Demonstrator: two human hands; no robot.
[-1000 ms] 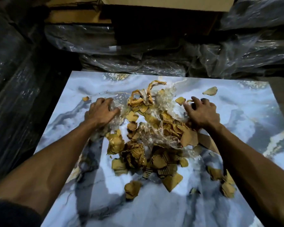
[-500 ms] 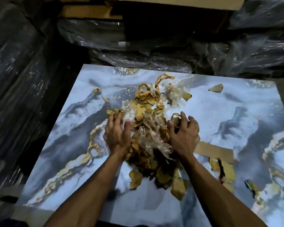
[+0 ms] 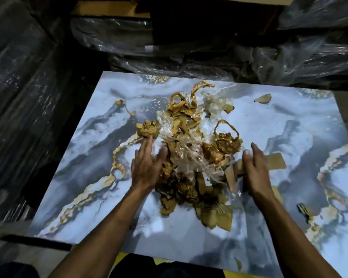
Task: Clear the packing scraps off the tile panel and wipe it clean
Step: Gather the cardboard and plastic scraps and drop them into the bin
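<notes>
A glossy tile panel [image 3: 84, 169], blue-grey marble with gold veins, lies flat in front of me. A heap of packing scraps [image 3: 191, 155], torn brown cardboard, crumpled tape and clear plastic film, sits in its middle. My left hand [image 3: 147, 165] lies flat against the heap's left side with fingers spread. My right hand [image 3: 256, 169] stands edge-on at the heap's right side, fingers straight, over a flat cardboard strip [image 3: 273, 161]. Neither hand grips anything. Loose scraps lie apart: one [image 3: 263, 98] at the far right, a small one [image 3: 119, 102] at the far left, a dark one [image 3: 303, 208] at the near right.
Bundles wrapped in dark plastic film [image 3: 289, 53] crowd the far side and the left [image 3: 16, 93] of the panel. Cardboard boxes [image 3: 109, 9] sit behind them. A yellow strip [image 3: 127, 257] shows under the panel's near edge.
Both hands pushed the scraps inward into a tighter heap, then slid back toward me and opened flat. The right hand moved off the heap to its right side. The camera shifted.
</notes>
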